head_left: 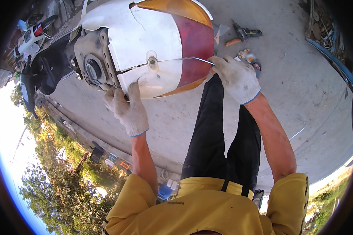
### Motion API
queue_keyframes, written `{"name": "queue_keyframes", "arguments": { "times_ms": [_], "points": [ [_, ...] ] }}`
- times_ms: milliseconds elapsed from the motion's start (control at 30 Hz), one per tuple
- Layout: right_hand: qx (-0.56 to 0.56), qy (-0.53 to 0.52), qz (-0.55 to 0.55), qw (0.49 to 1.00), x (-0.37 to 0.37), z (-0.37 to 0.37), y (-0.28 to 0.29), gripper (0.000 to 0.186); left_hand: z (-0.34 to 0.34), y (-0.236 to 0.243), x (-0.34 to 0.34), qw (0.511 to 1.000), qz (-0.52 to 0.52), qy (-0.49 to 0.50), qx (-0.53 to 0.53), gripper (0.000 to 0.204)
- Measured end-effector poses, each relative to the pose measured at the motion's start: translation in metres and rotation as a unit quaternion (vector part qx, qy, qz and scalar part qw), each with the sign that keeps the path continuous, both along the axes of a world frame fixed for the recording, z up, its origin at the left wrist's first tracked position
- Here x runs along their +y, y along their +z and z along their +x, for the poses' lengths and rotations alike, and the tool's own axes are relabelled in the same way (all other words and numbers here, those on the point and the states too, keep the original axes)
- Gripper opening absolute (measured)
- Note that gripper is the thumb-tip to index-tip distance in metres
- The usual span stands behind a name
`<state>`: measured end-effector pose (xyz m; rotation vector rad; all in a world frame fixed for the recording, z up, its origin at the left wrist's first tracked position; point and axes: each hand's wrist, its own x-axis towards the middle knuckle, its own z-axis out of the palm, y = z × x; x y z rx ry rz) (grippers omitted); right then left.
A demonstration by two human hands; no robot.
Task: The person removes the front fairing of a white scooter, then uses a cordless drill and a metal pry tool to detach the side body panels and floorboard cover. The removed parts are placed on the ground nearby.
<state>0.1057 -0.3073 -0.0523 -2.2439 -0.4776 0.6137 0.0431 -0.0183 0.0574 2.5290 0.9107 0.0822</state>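
Before me is the rear of a scooter, with its cracked white tail cover [145, 35] and its red and amber tail light [196, 47]. My left hand [129, 109], in an off-white knit glove, grips the near edge of the cover, thumb on top and fingers curled at the side. Gloved the same way, my right hand [237, 78] is closed beside the tail light and pinches a thin bent metal rod [198, 59]. The rod reaches across the light toward the round lock [152, 62] in the cover. Its far tip is hard to make out.
Left of the cover the fuel filler cap [93, 69] lies exposed. A cordless drill [245, 33] rests on the concrete beyond my right hand. Another thin rod [298, 131] lies at right. A second motorbike [33, 35] stands at far left, and a blue-edged frame [329, 58] at far right.
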Motion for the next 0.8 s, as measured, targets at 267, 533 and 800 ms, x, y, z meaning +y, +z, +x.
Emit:
{"name": "queue_keyframes", "arguments": {
  "times_ms": [267, 533, 800],
  "points": [
    [-0.009, -0.006, 0.003, 1.000, 0.012, -0.005, -0.002, 0.029, -0.003, -0.001, 0.005, 0.999, 0.026, -0.007, 0.018, 0.038],
    [-0.001, -0.076, 0.048, 0.996, 0.025, -0.021, 0.004, 0.024, -0.001, 0.002, 0.003, 0.999, 0.027, -0.003, 0.022, 0.040],
    [0.038, -0.107, 0.060, 0.992, 0.031, -0.029, 0.013, 0.024, 0.003, 0.005, 0.005, 0.999, -0.005, 0.007, 0.035, 0.038]
  ]
}}
